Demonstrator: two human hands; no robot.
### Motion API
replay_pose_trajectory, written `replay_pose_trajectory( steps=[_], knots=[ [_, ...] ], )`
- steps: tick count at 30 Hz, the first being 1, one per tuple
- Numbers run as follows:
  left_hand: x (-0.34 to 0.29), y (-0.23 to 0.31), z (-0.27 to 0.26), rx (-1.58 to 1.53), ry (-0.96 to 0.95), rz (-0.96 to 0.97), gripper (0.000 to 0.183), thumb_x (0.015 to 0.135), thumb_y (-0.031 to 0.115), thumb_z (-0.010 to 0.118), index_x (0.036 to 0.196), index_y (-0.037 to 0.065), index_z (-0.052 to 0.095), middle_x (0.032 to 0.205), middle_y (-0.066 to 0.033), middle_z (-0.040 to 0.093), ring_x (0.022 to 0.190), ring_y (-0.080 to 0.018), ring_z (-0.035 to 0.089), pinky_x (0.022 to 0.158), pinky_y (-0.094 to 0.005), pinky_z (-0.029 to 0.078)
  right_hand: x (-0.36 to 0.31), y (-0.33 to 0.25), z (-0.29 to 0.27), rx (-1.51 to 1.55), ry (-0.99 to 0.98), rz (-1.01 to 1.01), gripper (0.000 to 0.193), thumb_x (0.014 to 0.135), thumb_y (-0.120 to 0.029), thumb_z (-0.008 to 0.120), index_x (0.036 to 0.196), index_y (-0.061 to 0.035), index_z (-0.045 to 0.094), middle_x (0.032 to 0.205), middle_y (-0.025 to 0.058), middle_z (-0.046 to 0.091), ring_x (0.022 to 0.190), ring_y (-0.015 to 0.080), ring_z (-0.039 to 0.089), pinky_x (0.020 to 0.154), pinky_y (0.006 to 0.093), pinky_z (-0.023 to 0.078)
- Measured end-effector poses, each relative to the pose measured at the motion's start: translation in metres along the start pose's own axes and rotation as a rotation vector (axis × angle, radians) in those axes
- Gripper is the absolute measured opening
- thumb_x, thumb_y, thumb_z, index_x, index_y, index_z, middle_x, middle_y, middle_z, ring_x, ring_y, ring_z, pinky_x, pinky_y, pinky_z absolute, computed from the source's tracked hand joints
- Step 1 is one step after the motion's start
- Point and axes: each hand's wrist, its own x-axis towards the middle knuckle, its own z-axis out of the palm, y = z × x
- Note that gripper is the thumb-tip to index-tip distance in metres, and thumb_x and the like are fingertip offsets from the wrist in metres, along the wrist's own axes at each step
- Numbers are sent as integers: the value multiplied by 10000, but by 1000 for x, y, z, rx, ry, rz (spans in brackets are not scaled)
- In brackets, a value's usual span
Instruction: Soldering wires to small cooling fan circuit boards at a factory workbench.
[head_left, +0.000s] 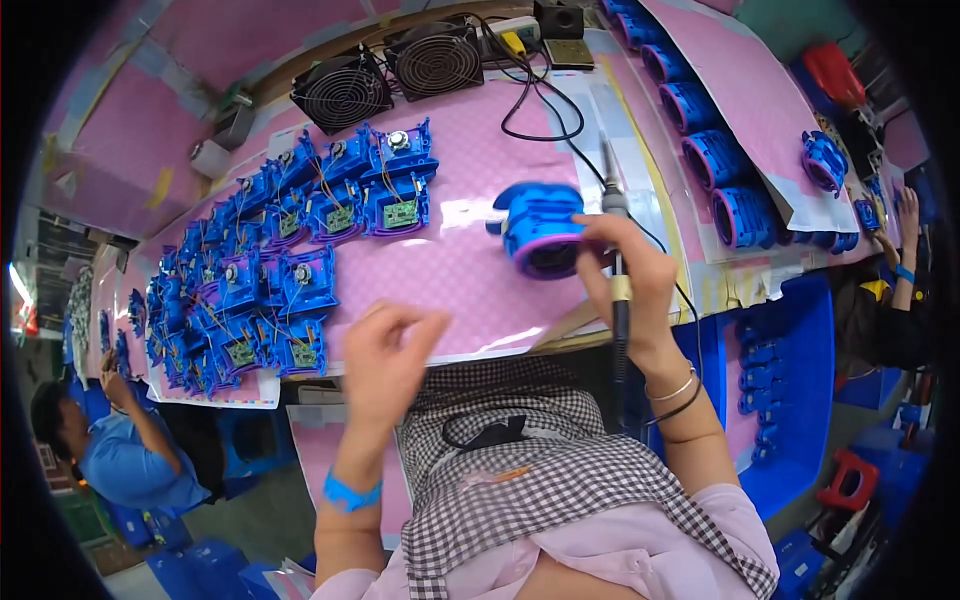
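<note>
My right hand (630, 275) clamps the soldering iron (617, 270) and steadies the blue housing (538, 230); my left hand (385, 350) hovers empty, half-curled. Risk: the tip above my grip may scorch plastic.

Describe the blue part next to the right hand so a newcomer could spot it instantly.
On the pink mat, look just left of the right hand holding a soldering iron. The round blue housing lies alone mid-mat, dark opening showing, unlike the flat circuit-board assemblies at left.

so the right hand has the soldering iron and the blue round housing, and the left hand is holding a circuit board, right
Not quite. In the head view the left hand is empty, lifted over the pink mat. The right hand does hold the soldering iron against the blue round housing.
</note>
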Motion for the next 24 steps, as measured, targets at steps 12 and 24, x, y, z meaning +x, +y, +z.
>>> replay_pose_trajectory(
  steps=[12,24],
  knots=[
    [33,-31,73,279,-166,159,348,755,278,756,641,-27,634,571,-143,560,498,-261,525,491,-384,386,39,25,16,-57,69,-12,229,764,-123,786,881,-29,612,706,52,634,520,101,530,485,255,415],
    [-1,-45,49,239,33,211,270,773,157,749,615,-7,605,565,-87,534,495,-203,502,462,-349,361,5,46,23,102,-233,-43,301,662,80,651,941,-33,656,733,63,570,682,208,570,608,306,465]
  ],
)
